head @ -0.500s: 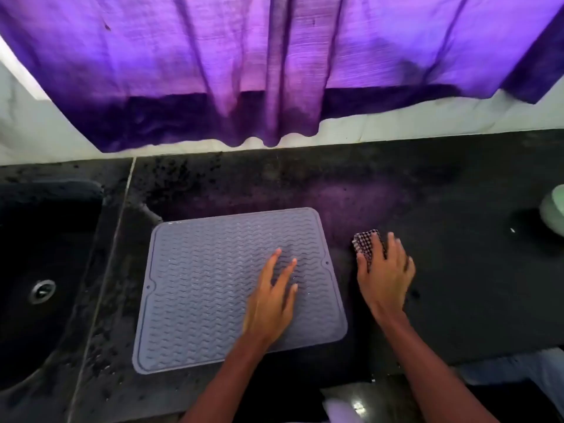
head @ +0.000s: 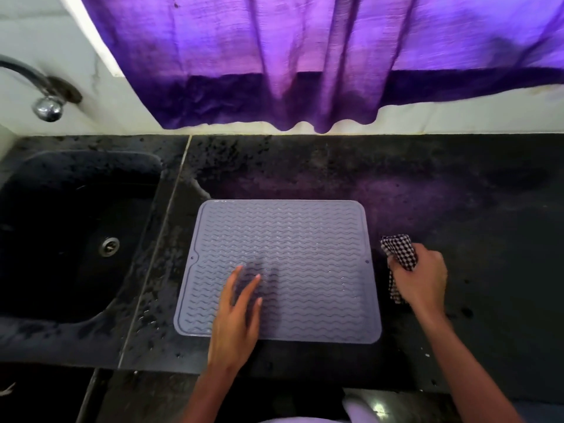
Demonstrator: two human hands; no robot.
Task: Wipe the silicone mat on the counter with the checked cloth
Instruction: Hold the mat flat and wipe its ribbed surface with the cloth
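The silicone mat (head: 305, 239) lies flat on the dark surface (head: 473, 209), just right of the sink (head: 76, 224), and nothing has wiped it yet. What's new is at its right edge. Half a second ago the right hand (head: 422, 279) lay flat on top of the checked cloth (head: 398, 250); now its grip is closed round the cloth, bunched in the fist with a tail hanging below, just beside the mat. The left hand (head: 236, 319) has slid from the mat's near right part to the near left, fingers straight and spread, slightly blurred, holding nothing; whether it presses down I can't tell. To my eye the pick-up is done and the left side is steadying the mat, so the first stroke looks ready to start. The purple curtain (head: 305, 56) hangs behind.
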